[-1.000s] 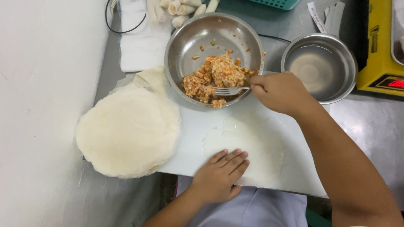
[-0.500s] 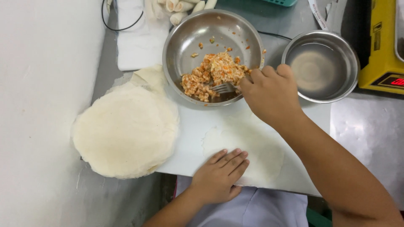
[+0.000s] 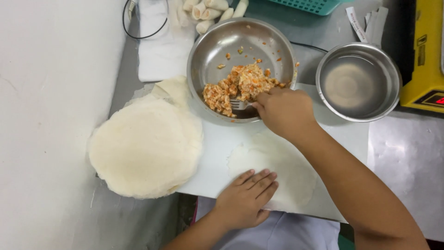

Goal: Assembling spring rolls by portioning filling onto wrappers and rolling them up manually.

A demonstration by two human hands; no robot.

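- Right hand (image 3: 283, 110) grips 1 fork (image 3: 239, 104), tines dug into orange filling (image 3: 238, 85) inside metal bowl (image 3: 208, 46).
- Left hand (image 3: 246, 198), open and flat, pins 1 wrapper (image 3: 277, 159) against white board (image 3: 212, 153).

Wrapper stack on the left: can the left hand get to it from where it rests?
Probably yes. The left hand lies flat on the single wrapper; the wrapper stack sits beside it with nothing between.

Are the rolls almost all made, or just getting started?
Some are done: a few finished rolls lie behind the big bowl. In hand: the right hand forks filling, the left hand presses one wrapper flat. Left: that wrapper is unfilled, and a stack of wrappers waits.
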